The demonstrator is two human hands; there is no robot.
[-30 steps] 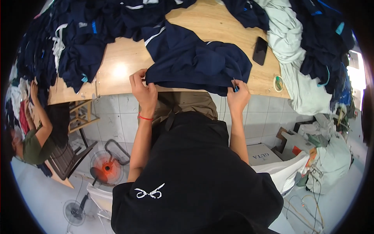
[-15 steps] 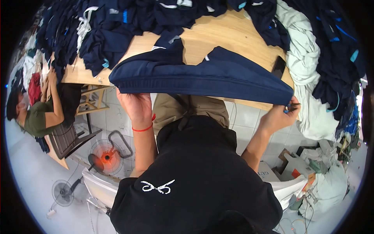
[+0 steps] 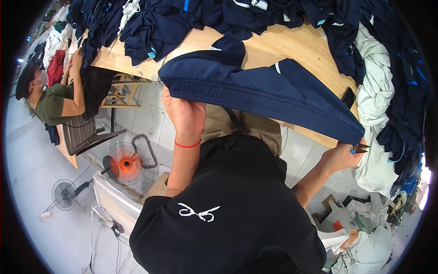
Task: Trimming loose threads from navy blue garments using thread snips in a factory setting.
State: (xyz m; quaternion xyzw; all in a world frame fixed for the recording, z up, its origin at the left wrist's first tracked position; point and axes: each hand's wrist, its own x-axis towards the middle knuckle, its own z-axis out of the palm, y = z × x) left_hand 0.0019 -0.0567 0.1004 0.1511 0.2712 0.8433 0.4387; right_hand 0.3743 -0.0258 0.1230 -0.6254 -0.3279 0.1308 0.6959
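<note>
Head view is showing a wooden table (image 3: 292, 45) running across the top, its far edge and right end lying under heaps of dark blue garments (image 3: 182, 18) and a pale green pile (image 3: 376, 91). A navy garment (image 3: 269, 91) is stretching over the table's near edge, its ribbed hem pulled taut between both hands. The left hand (image 3: 185, 114) is clenching the hem at its left end, a red band circling the wrist. The right hand (image 3: 340, 155) is pinching the garment's right corner while also gripping small snips (image 3: 360, 147). A co-worker (image 3: 54, 98) is sitting at the far left, and an orange fan (image 3: 124, 163) is standing on the floor below.
</note>
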